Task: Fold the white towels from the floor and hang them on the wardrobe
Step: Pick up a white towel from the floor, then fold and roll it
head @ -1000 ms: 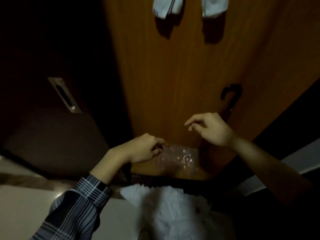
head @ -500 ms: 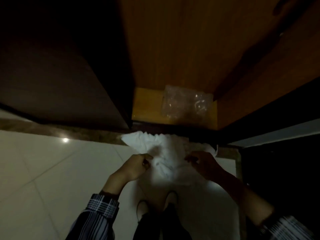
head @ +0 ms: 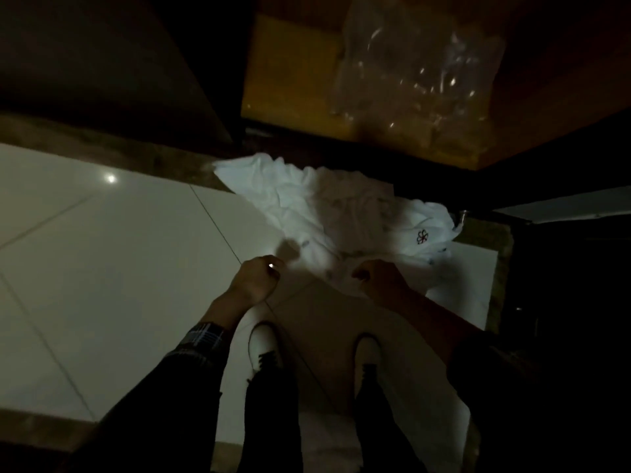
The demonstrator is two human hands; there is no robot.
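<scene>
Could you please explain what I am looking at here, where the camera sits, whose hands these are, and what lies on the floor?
There is no machine here: a person wears one wide-angle camera on the head, so the single view looks down past their own arms, legs and white shoes. The left hand and right hand reach down to a pile of white towels crumpled on the tiled floor; one towel carries a small dark flower emblem. The right hand's fingers curl at the near edge of the cloth and seem to pinch it. The left hand is curled too, but the dim light hides whether it holds cloth. Beyond the towels is the wooden wardrobe, with a clear plastic bag lying in its base.
</scene>
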